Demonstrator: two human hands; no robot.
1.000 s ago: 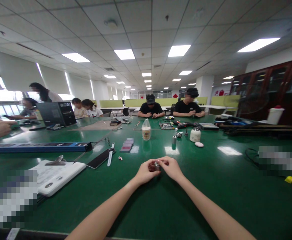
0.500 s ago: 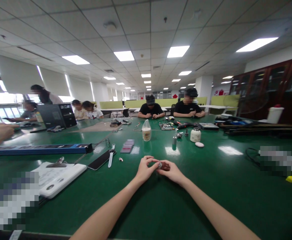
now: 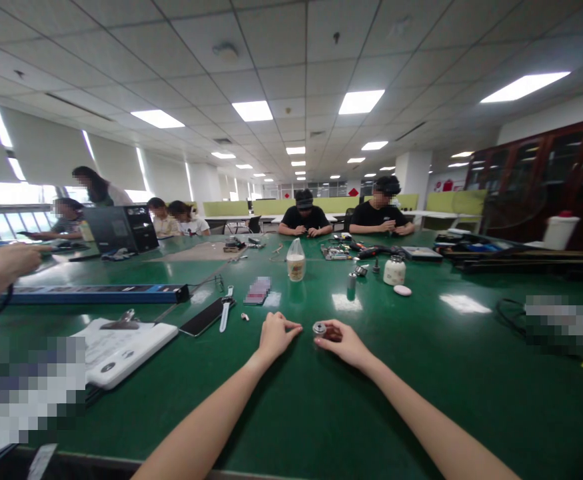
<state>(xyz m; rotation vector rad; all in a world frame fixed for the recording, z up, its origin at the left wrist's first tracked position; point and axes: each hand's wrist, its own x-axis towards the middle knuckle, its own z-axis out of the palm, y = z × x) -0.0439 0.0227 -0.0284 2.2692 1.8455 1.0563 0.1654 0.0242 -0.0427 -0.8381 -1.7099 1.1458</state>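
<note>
My right hand [image 3: 341, 340] grips a small round silver metal part [image 3: 320, 328] between thumb and fingers, just above the green table [image 3: 301, 413]. The part has a hole or recess in its top. To the left, apart from it, my left hand [image 3: 277, 333] has its thumb and index fingertips pressed together. Whatever lies in that pinch is too small to make out. Beyond my hands stand a metal cylinder [image 3: 352, 283], a small metal piece [image 3: 360, 270] and a dark fitting [image 3: 376, 265].
A bagged cup [image 3: 296, 265] and a white jar [image 3: 394, 271] with its lid [image 3: 402, 291] stand farther back. Leftward lie a watch [image 3: 226, 310], a dark tablet [image 3: 201, 317], an earbud [image 3: 244, 317], a clipboard [image 3: 136, 350] and a power strip [image 3: 96, 293]. Another person's hand [image 3: 8, 263] enters at left.
My hands were together around the metal part. My left hand has moved away to the left, fingertips pinched, and the part stays in my right hand, now more exposed.
</note>
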